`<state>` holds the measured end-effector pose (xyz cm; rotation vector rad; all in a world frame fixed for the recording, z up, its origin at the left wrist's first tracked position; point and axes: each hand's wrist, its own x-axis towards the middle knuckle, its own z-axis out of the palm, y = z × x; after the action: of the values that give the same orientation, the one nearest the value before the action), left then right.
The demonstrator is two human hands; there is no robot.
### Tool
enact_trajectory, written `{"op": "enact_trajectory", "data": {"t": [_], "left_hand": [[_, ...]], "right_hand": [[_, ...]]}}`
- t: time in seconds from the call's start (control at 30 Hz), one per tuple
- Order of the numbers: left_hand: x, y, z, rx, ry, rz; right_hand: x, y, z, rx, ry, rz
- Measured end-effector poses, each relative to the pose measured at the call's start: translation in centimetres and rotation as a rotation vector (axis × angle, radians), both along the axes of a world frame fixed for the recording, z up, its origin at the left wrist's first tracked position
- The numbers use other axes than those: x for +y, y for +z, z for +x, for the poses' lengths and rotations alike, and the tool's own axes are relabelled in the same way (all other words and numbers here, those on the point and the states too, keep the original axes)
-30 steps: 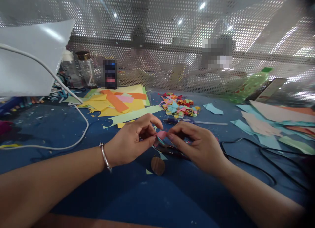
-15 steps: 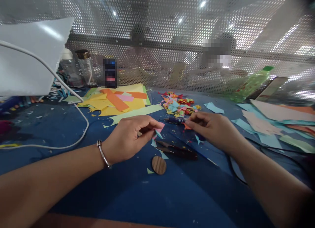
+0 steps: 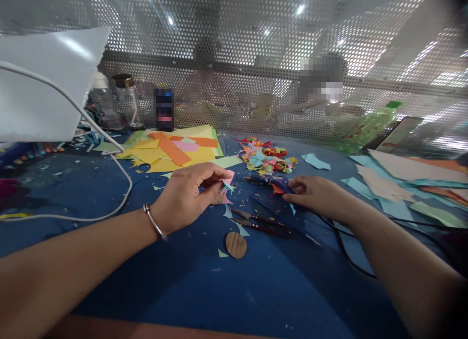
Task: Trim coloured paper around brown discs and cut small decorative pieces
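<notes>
My left hand [image 3: 190, 192] is closed in a pinch on small paper pieces [image 3: 228, 182], one pink and one light blue. A brownish round edge, perhaps a wooden disc [image 3: 217, 199], shows under its fingers. To the right, my right hand [image 3: 314, 195] has its fingers curled at the rear of a blue glue gun [image 3: 281, 182] with an orange part, lying on the table, its nozzle pointing left. Dark-handled thread snips [image 3: 263, 224] and a thin blue stick [image 3: 281, 216] lie between the hands. Nearer me is a round wooden disc [image 3: 236, 245].
Behind the hands sits a pile of colourful paper bits [image 3: 268, 156]. Yellow and orange sheets [image 3: 183, 153] lie back left; pale sheets [image 3: 387, 183] lie right. A white cable [image 3: 127, 183] crosses the left; a black cable [image 3: 343, 246] runs by my right arm. A perforated screen [image 3: 237, 100] stands behind.
My left hand has drawn slightly left and up with the paper pieces. My right hand has shifted right, from beside the orange part to the glue gun's rear.
</notes>
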<state>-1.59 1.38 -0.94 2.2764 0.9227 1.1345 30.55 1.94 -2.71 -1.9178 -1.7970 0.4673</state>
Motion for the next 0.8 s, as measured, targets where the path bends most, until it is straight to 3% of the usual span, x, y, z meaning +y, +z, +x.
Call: {"op": "enact_trajectory", "data": {"t": [0.17, 0.33, 0.5, 0.57, 0.7, 0.8], "left_hand": [[0.0, 0.0, -0.1, -0.018, 0.012, -0.001], [0.2, -0.2, -0.2, -0.046, 0.028, 0.05], [0.7, -0.6, -0.3, -0.122, 0.03, 0.109], [0.8, -0.7, -0.3, -0.138, 0.035, 0.114], [0.8, -0.7, -0.3, -0.172, 0.035, 0.103], [0.8, -0.8, -0.3, -0.191, 0.05, 0.086]], "right_hand": [[-0.4, 0.4, -1.4, 0.305, 0.016, -0.107], [-1.8, 1.9, -2.4, 0.625, 0.002, -0.067], [-2.5, 3.2, -3.1, 0.848, -0.019, -0.121], [-2.7, 3.5, -3.5, 1.039, -0.019, -0.133], [-3.1, 3.7, -4.5, 1.28, 0.073, -0.059], [-3.4, 3.6, -5.0, 1.342, 0.14, -0.089]]}}
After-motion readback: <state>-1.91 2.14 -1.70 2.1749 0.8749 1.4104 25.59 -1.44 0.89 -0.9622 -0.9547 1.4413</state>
